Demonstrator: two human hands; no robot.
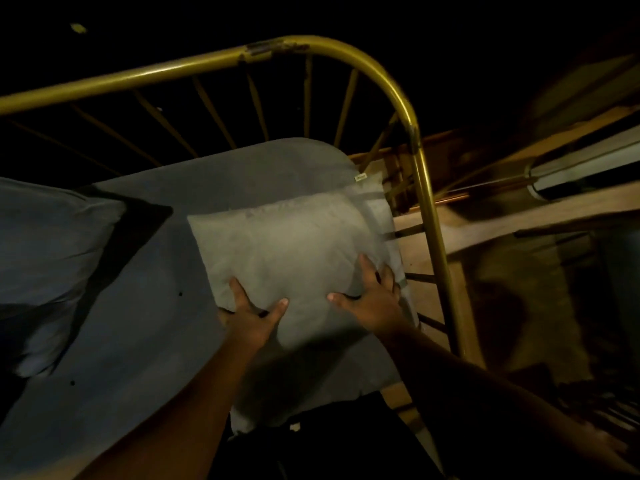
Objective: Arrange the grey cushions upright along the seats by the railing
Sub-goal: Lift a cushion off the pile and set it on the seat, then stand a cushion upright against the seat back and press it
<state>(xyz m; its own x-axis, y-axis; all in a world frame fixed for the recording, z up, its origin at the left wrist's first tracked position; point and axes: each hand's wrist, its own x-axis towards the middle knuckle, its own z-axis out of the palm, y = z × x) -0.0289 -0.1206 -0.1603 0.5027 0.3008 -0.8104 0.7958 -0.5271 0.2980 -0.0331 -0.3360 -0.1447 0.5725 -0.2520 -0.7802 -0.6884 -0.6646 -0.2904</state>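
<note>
A grey cushion (287, 258) is held at its near edge by both hands. The left hand (251, 315) is placed at the lower left corner, with the thumb spread on the front face and the fingers gripping around the edge. The right hand (369, 299) is pressed on the lower right part, its fingers spread over the fabric and its thumb pointing towards the left hand. Under both hands a grey seat pad (145, 306) is seen, and the cushion rests on it. Beyond the fingertips and to the right of the right hand, the curved yellow railing (398, 95) is found. Far to the left of the left hand, a second grey cushion (45, 258) is lying.
</note>
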